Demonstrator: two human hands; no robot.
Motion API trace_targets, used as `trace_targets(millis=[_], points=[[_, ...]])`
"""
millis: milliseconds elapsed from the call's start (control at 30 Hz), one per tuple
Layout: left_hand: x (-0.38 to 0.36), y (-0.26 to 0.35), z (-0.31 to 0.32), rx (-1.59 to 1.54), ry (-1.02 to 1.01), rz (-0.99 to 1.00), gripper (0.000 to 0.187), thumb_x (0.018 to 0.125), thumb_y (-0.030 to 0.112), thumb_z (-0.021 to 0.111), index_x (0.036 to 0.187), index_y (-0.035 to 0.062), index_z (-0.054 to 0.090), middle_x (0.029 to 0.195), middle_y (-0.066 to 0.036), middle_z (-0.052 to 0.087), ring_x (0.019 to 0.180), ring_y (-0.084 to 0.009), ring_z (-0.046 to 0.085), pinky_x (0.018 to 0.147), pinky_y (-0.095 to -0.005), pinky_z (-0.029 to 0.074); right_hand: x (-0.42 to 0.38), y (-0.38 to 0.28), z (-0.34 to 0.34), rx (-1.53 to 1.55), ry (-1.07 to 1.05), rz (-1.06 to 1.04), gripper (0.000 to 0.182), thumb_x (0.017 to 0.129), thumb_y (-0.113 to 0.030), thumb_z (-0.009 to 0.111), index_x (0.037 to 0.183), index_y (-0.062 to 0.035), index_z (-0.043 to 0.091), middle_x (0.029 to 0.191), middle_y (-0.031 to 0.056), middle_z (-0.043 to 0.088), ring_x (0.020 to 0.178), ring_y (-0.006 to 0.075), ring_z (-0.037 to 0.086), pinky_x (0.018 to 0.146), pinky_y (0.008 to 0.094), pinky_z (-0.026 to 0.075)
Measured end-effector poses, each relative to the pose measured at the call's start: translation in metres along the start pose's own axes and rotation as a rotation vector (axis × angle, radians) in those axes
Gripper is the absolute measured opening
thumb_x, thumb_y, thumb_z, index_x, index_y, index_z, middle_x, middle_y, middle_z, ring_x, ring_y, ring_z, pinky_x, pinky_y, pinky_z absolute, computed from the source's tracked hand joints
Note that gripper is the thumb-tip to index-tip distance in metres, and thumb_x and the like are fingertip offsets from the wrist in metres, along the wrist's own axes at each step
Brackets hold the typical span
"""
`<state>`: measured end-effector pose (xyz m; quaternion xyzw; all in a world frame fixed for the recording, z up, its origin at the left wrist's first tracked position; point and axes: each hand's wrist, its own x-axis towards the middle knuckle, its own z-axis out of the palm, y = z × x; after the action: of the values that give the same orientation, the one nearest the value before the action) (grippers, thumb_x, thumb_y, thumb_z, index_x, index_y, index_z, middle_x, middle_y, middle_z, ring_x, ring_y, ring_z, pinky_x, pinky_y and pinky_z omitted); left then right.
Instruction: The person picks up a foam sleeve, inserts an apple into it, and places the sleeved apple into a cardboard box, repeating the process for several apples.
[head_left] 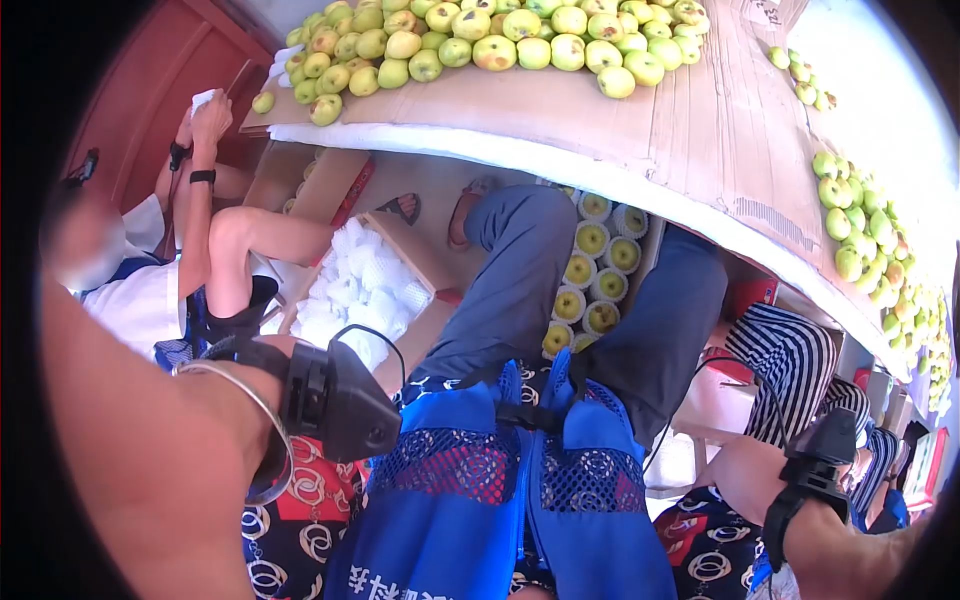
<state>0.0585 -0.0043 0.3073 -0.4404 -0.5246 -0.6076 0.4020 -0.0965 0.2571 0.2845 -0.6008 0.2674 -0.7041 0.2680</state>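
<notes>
My left hand (145, 450) and wrist loom large and blurred at the lower left, very close to the camera. A silver bracelet (285, 440) and a black strapped device (342, 400) circle that wrist. At the lower right edge is my right hand (860, 555), with a similar black device (815, 465) on its wrist. The fingers of both hands are out of sight, so what they hold or touch cannot be made out. Below me, a blue mesh vest (460, 530) covers my lap. Between my knees stands a box of green apples in white foam nets (592, 262).
Piles of green apples (495, 52) lie on a cardboard-covered table (560, 115) ahead. A carton of white foam nets (355, 285) stands left of my legs. Another person (140, 270) sits at left holding something white. Striped trousers (785, 360) of someone else show at right.
</notes>
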Motion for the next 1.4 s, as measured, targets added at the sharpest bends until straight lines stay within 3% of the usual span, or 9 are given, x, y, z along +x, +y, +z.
trace_targets(millis=[800,1400], points=[[0.005,0.016,0.02,0.109,-0.025,-0.009,0.035,0.091,0.029,0.039,0.115,0.011,0.057,0.114,-0.01,0.057,0.113,-0.0214,0.047,0.098,-0.0373,0.034,-0.016,-0.005,0.027,-0.123,0.157,-0.213,0.042,0.087,-0.041,0.042,0.121,-0.0162,0.045,0.103,0.0065,0.05,0.093,0.024,0.045,0.086,0.0526,0.03],[-0.023,0.007,0.024,0.065,-0.022,0.053,0.041,0.091,0.035,0.035,0.117,0.0101,0.054,0.117,-0.011,0.054,0.116,-0.0241,0.042,0.099,-0.0411,0.031,-0.035,0.001,-0.002,-0.376,0.219,-0.298,0.047,0.087,-0.046,0.035,0.121,-0.0155,0.046,0.112,0.0084,0.047,0.103,0.0262,0.041,0.091,0.0548,0.025]])
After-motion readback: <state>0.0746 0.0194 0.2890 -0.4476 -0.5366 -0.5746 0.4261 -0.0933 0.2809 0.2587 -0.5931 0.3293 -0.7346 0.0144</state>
